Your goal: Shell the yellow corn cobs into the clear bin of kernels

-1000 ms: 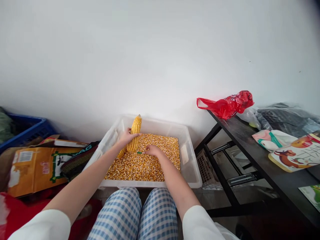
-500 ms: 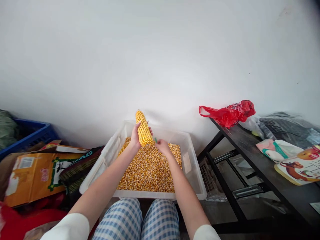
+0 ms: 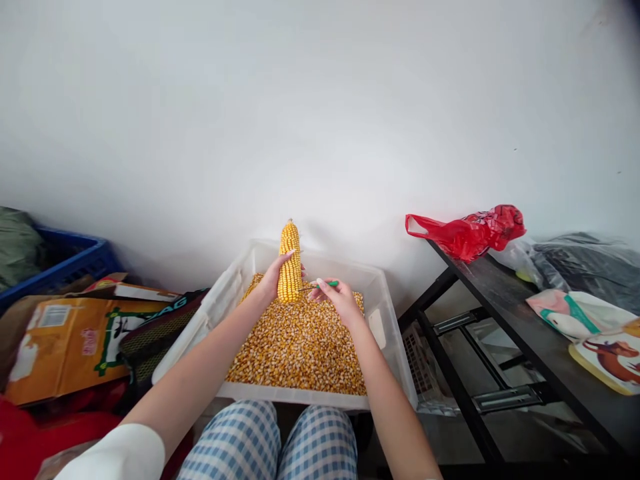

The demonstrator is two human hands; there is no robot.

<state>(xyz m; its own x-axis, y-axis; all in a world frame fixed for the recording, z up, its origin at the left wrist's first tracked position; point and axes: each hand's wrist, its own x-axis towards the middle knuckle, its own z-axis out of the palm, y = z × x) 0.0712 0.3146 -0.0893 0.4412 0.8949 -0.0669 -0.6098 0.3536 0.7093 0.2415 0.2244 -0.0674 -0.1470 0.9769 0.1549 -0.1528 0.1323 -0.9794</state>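
A yellow corn cob (image 3: 290, 267), full of kernels, stands nearly upright in my left hand (image 3: 274, 275), whose fingers wrap round its side. My right hand (image 3: 341, 300) is closed on a thin tool with a green handle (image 3: 327, 284); it looks like a small screwdriver. The tool's slim metal shaft points left, at the lower part of the cob. Below both hands is a translucent plastic bin (image 3: 235, 390) holding a thick layer of loose corn kernels (image 3: 300, 347). The far fingers of my left hand are mostly hidden behind the cob.
To the left lie an orange cardboard box (image 3: 70, 353), a black mesh bag (image 3: 155, 333) and a blue crate (image 3: 95, 257). A black table (image 3: 505, 300) on the right carries a red plastic bag (image 3: 470, 233) and other packages. A white wall rises behind the bin.
The cob has turned more upright and shifted slightly right. My right hand has moved right and tilted, so the green-handled tool now shows clearly. The view has shifted slightly.
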